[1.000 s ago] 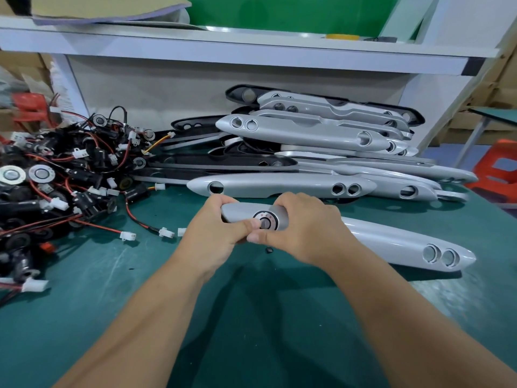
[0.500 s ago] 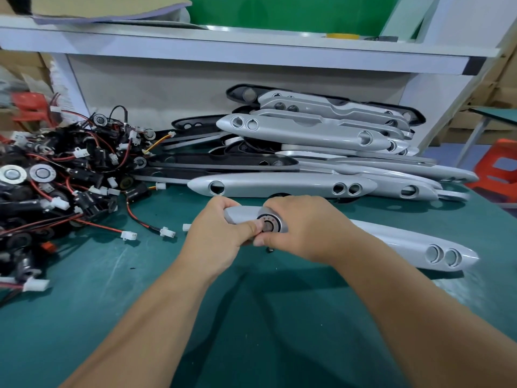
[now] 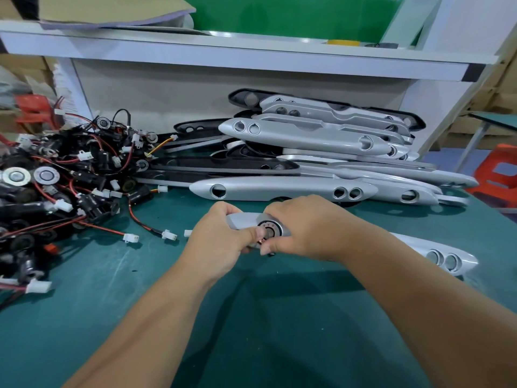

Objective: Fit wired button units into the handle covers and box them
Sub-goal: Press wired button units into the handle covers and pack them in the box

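Two bare forearms, bare left hand [image 3: 221, 239], bare right hand [image 3: 305, 228], short plain nails

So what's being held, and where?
The left hand and right hand grip the silver handle cover at its left end, by the button unit.

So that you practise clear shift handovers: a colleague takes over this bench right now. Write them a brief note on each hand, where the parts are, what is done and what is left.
Left hand: grips the left end of the silver handle cover, thumb by the button unit.
Right hand: curled over the same cover, thumb at the button unit.
Parts: cover on the green mat; wired button pile at left; cover stack behind.
Done: one button unit sits in the cover's single hole; full seating cannot be told.
Left: twin holes empty; stack unfitted; no box in view.
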`<state>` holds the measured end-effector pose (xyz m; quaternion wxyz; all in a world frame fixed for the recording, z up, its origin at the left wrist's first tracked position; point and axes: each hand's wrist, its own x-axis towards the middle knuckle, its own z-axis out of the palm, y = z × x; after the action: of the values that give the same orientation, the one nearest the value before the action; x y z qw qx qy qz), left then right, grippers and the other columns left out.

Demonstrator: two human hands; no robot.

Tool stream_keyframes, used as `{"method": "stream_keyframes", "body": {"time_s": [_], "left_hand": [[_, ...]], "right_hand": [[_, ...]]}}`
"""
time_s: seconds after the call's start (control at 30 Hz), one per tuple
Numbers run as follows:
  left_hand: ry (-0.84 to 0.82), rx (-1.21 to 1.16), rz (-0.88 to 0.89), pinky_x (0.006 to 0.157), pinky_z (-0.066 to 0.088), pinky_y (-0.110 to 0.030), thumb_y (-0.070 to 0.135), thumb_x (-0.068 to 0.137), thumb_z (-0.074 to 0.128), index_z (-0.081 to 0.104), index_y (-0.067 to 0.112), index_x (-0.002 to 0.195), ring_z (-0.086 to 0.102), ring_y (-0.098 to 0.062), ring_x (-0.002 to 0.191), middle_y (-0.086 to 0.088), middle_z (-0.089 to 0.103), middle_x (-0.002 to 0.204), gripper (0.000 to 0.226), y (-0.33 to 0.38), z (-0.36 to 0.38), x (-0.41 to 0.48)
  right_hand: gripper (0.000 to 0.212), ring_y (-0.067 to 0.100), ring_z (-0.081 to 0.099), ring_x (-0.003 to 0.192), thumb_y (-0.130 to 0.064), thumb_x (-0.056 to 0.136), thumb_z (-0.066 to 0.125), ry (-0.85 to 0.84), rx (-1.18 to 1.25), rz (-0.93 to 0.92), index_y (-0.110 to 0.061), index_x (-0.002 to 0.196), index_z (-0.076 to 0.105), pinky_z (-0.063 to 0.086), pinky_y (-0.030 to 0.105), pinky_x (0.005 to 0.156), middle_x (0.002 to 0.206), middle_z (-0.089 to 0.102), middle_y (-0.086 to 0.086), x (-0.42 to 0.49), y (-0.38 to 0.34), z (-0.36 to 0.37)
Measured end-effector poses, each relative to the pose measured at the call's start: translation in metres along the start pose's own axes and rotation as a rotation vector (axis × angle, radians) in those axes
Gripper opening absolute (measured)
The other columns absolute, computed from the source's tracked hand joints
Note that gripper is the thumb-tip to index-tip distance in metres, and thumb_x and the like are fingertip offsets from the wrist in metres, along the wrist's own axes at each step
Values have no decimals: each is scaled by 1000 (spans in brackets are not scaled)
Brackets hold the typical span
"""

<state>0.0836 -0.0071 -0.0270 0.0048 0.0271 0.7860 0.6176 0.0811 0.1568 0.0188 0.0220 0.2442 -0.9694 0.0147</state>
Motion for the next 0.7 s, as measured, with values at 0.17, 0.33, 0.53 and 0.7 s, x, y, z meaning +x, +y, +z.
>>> {"method": "stream_keyframes", "body": {"time_s": [0.17, 0.33, 0.53, 0.7], "left_hand": [[-13, -55, -30, 88, 54, -51, 14, 81, 75, 52, 17, 93, 67, -23, 76, -6, 66, 89, 26, -1, 1, -1], [-41, -135, -55, 81, 58, -37, 9, 88, 66, 50, 16, 94, 66, -21, 79, -13, 64, 98, 19, 2, 2, -3], [-73, -217, -55, 70, 57, -27, 11, 91, 61, 52, 12, 93, 69, -9, 72, -7, 67, 90, 10, 3, -1, -4], [-47, -98, -10, 93, 51, -51, 29, 60, 76, 54, 22, 97, 65, -31, 95, -11, 67, 96, 44, 6, 0, -7]], "right_hand": [[43, 14, 51, 90, -56, 80, 61, -15, 180, 60, -21, 103, 54, 42, 32, 78, 96, 58, -6, -3, 0, 4], [40, 13, 51, 94, -50, 78, 67, 43, 275, 42, -23, 105, 56, 41, 30, 82, 98, 58, -9, -4, 1, 7], [61, 3, 44, 108, -48, 77, 71, 133, 329, 22, -31, 131, 48, 32, 20, 87, 123, 57, -12, -9, 5, 11], [52, 12, 49, 106, -52, 83, 60, 195, 220, 48, -27, 128, 48, 35, 26, 83, 116, 58, -10, -8, 2, 19]]}}
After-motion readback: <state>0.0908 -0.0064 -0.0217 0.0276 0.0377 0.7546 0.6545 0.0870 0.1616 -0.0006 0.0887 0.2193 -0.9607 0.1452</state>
